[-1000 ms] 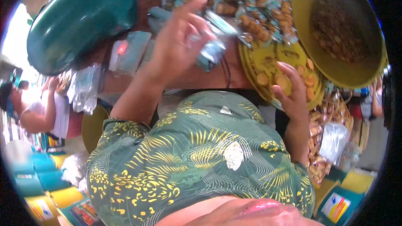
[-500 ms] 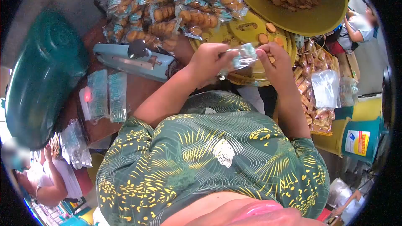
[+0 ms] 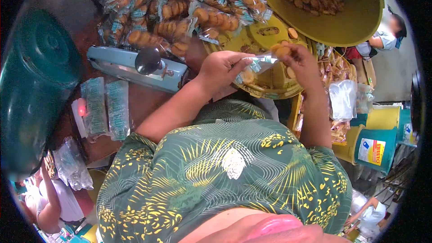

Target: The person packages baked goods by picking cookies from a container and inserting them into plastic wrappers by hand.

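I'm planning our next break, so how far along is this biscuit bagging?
Apparently done: a heap of filled bags at the back. In hand: the left hand holds a clear bag; the right hand has biscuits near it. Remaining: many loose biscuits in the yellow tub, a few on the yellow lid, and flat printed bags. The share left can't be told.
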The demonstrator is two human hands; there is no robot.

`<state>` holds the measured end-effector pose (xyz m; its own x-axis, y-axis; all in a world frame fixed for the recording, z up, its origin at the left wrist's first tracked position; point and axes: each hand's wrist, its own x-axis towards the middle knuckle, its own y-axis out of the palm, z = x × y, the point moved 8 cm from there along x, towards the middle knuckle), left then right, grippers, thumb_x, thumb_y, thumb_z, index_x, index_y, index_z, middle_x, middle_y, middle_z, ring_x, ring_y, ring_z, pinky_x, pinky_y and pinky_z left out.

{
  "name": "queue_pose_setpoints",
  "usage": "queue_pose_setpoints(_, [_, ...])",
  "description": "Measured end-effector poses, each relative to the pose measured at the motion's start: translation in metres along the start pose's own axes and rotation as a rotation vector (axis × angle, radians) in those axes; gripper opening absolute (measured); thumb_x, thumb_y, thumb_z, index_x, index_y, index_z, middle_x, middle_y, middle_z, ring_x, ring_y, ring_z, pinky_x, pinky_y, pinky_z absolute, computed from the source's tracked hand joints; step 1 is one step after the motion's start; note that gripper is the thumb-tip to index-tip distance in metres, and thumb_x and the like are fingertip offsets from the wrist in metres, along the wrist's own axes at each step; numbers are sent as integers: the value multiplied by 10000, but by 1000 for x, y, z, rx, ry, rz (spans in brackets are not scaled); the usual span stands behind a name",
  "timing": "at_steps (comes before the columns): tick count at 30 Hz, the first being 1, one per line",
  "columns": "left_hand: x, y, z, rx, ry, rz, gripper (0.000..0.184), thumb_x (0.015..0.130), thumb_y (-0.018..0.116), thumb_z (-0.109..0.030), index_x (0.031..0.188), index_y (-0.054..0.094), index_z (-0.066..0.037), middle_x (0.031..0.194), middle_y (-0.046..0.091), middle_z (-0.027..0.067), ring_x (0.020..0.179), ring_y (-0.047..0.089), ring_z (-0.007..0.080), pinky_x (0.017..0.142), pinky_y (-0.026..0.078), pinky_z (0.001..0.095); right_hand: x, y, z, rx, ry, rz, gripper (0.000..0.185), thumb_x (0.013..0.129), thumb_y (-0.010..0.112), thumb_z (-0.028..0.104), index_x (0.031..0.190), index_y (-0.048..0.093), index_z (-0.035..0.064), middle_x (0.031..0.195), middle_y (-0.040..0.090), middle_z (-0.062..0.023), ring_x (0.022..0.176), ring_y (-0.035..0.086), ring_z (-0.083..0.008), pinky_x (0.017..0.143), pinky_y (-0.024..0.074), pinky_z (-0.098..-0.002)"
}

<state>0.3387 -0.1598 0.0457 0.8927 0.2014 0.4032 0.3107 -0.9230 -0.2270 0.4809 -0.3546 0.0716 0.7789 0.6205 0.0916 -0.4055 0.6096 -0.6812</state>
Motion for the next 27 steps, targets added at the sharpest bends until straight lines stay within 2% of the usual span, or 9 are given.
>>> queue_pose_setpoints(2, [1, -1, -3, 39, -16, 18, 297, 935, 632, -313, 1108, 711, -86, 866, 693, 160, 793, 674, 279, 716, 523, 339, 1, -25, 27, 166, -121, -24, 315, 900, 650, 18, 1211, 609, 36, 1017, 616, -34, 949, 595, -121, 847, 489, -266])
queue_pose_setpoints(3, [0, -1, -3, 58, -25, 28, 316, 935, 628, -335, 1123, 710, -95, 872, 691, 166, 799, 672, 302, 720, 525, 350, 1, -36, 42, 31, -215, -41, 300, 897, 630, -12, 1193, 626, 33, 1059, 633, -60, 1031, 585, -135, 898, 476, -280])
queue_pose_setpoints(6, [1, 1, -6, 151, 29, 50, 270, 956, 619, -256, 1140, 708, -79, 913, 713, 154, 804, 693, 217, 752, 535, 313, -2, -32, 73, 52, -364, 153, 269, 877, 643, -20, 1143, 651, 18, 1096, 643, -82, 1072, 580, -152, 920, 465, -287])
queue_pose_setpoints(9, [-1, 3, -10, 222, 49, 79, 294, 939, 635, -272, 1174, 694, -106, 894, 702, 165, 804, 693, 267, 746, 539, 343, -5, -2, 93, -88, -435, 335, 268, 869, 684, 79, 1133, 670, 41, 994, 650, -66, 940, 622, -169, 836, 493, -286])
queue_pose_setpoints(12, [-2, 10, -14, 333, 113, 142, 329, 914, 657, -281, 1208, 676, -134, 891, 697, 165, 815, 689, 302, 737, 540, 363, 2, 8, 77, -44, -429, 207, 256, 866, 698, 91, 1114, 656, 42, 975, 650, -46, 923, 622, -163, 827, 494, -288])
queue_pose_setpoints(18, [-2, 7, -16, 309, 140, 88, 347, 890, 677, -287, 1206, 676, -144, 904, 698, 163, 824, 686, 317, 734, 541, 375, 14, 7, 51, 234, -169, 125, 249, 864, 719, 110, 1077, 606, 48, 957, 651, -35, 907, 606, -120, 797, 500, -283])
queue_pose_setpoints(21, [-1, 7, -15, 317, 138, 92, 343, 891, 676, -284, 1203, 677, -140, 901, 699, 162, 821, 687, 316, 728, 542, 382, 13, -3, 56, 125, -177, 103, 229, 854, 727, 102, 1049, 619, 48, 933, 651, -29, 876, 599, -114, 763, 502, -275])
queue_pose_setpoints(24, [-2, 8, -17, 308, 181, 103, 347, 888, 679, -284, 1202, 677, -137, 904, 701, 164, 821, 688, 316, 728, 544, 384, 10, 7, 60, 68, -272, 261, 195, 848, 724, 75, 1014, 626, 47, 905, 650, -27, 848, 602, -122, 745, 507, -278])
queue_pose_setpoints(27, [-2, 9, -19, 348, 137, 143, 354, 882, 683, -282, 1207, 675, -142, 923, 702, 171, 830, 691, 317, 735, 547, 387, 9, 13, 66, 177, -248, 227, 163, 848, 714, 61, 989, 635, 38, 889, 654, -30, 812, 602, -123, 739, 505, -275])
